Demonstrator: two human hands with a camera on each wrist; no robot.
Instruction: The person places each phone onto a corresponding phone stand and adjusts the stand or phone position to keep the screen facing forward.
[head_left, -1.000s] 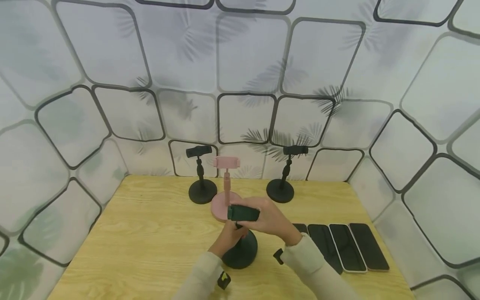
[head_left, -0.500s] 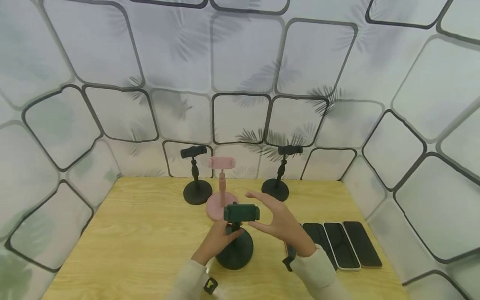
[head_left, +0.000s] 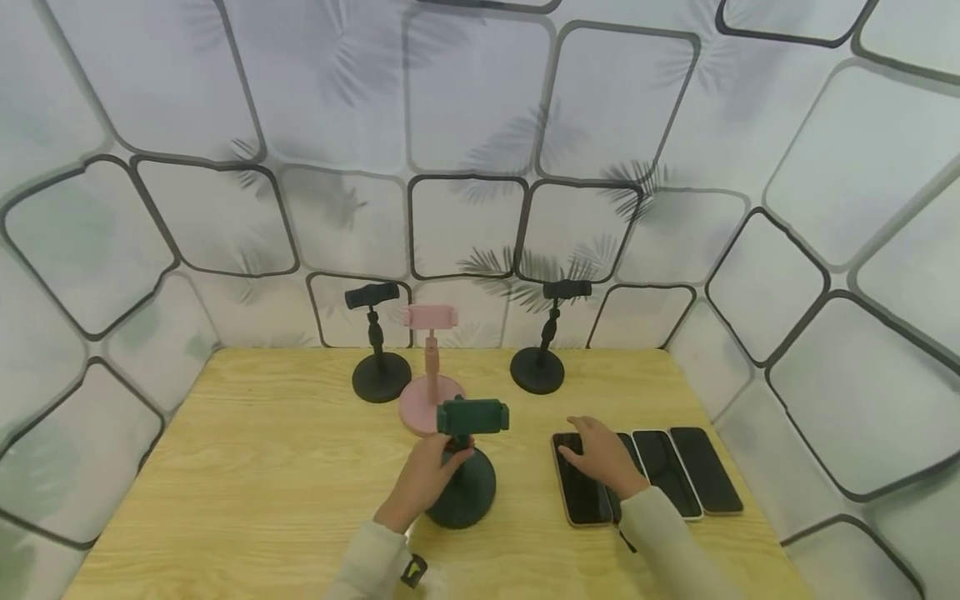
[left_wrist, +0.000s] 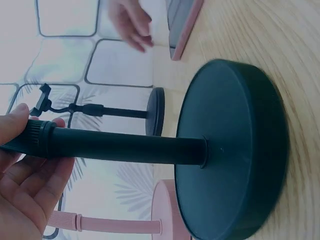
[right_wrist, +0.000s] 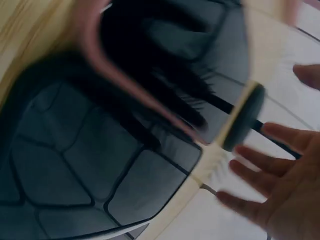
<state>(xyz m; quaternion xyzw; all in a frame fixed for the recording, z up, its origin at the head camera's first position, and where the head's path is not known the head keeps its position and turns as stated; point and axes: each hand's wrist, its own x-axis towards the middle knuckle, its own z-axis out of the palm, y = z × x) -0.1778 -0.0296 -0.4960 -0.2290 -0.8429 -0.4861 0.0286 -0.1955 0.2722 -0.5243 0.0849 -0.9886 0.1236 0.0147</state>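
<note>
A dark green phone stand (head_left: pixel 472 417) with a round base stands upright at mid-table. My left hand (head_left: pixel 420 482) grips its neck just below the clamp. In the left wrist view, thumb and fingers close around the ribbed collar of the green phone stand (left_wrist: pixel 125 145). My right hand (head_left: pixel 606 458) is over a row of phones, its fingers loosely spread and holding nothing. Under it lies the leftmost phone (head_left: pixel 585 496), screen up with a pinkish edge. In the right wrist view, the right hand (right_wrist: pixel 287 175) is mirrored in dark screens; whether it touches one is unclear.
Behind the green stand is a pink phone stand (head_left: pixel 432 367). Two black phone stands, one at the left (head_left: pixel 381 379) and one at the right (head_left: pixel 537 371), stand near the back wall. A white-edged phone (head_left: pixel 667 471) and a dark phone (head_left: pixel 707 471) lie at the right.
My right hand has let go of the green stand's clamp and moved right and down to the phones. The left hand keeps its hold on the neck. The view has shifted slightly.
</note>
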